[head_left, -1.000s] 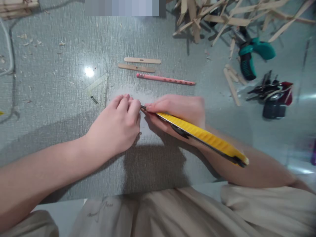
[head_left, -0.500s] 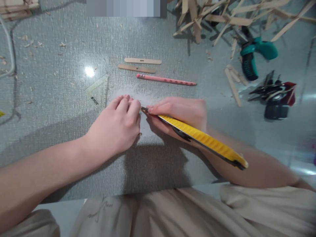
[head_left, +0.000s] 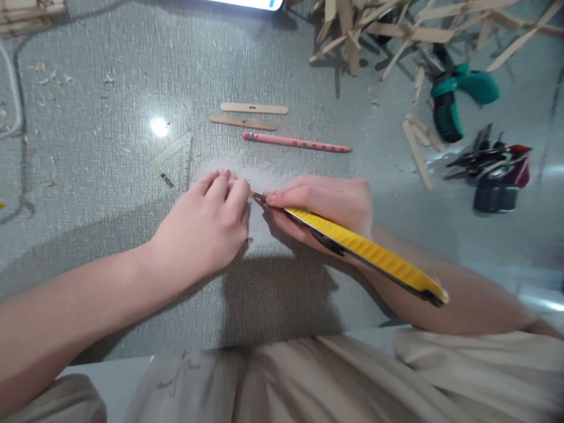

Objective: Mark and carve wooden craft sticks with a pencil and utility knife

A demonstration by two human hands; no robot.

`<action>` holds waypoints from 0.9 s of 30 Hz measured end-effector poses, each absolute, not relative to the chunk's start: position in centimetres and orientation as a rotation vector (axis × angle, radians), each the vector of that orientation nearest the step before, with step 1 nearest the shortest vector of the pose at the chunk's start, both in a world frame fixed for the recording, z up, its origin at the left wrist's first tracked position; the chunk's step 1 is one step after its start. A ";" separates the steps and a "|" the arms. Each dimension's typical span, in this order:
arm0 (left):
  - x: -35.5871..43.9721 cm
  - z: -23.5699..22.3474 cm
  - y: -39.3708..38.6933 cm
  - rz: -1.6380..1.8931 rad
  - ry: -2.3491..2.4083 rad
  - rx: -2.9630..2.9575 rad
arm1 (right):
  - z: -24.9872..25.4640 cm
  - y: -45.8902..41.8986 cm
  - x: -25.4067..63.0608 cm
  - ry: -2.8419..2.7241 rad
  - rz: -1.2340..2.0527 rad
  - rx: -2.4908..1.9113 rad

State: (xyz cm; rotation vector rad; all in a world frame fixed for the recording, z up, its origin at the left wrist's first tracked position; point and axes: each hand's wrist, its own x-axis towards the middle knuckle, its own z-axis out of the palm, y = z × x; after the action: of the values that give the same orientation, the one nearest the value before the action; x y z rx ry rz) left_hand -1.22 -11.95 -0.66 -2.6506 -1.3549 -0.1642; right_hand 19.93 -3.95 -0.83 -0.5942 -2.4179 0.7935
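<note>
Gripping yellow knife: R hand, closed round it. Long axis slanted upper-L to lower-R; blade pointed at nearby L hand, which was curled, contents hidden.

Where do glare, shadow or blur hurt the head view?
Head view: glare spot on the tabletop beside the clear set square; head view: dark shadow in front of the lap; head view: right hand looks slightly blurred near the wrist.
</note>
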 end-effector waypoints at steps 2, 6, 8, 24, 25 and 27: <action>-1.3 -0.7 -11.9 -0.183 -1.332 -2.646 | -1.1 -3.9 20.0 -2.406 0.774 -0.567; -1.4 -0.8 -11.8 -0.188 -1.346 -2.650 | -1.7 -3.7 20.4 -2.396 0.838 -0.635; -1.4 -0.8 -11.8 -0.179 -1.366 -2.645 | -2.0 -3.5 20.6 -2.395 0.870 -0.637; -1.7 -0.6 -11.6 -0.215 -1.339 -2.646 | -1.9 -3.5 20.5 -2.405 0.852 -0.634; -1.7 -0.6 -11.6 -0.203 -1.339 -2.651 | -1.9 -3.5 20.5 -2.408 0.845 -0.640; -1.7 -0.5 -11.7 -0.189 -1.364 -2.670 | -1.8 -3.6 20.5 -2.410 0.819 -0.644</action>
State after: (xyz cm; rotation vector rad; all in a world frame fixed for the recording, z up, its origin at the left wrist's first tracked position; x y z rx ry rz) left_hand -1.74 -11.66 -0.50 -2.6700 -1.3638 -0.1887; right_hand 20.47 -3.62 -1.81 -0.6442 -2.4103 0.8186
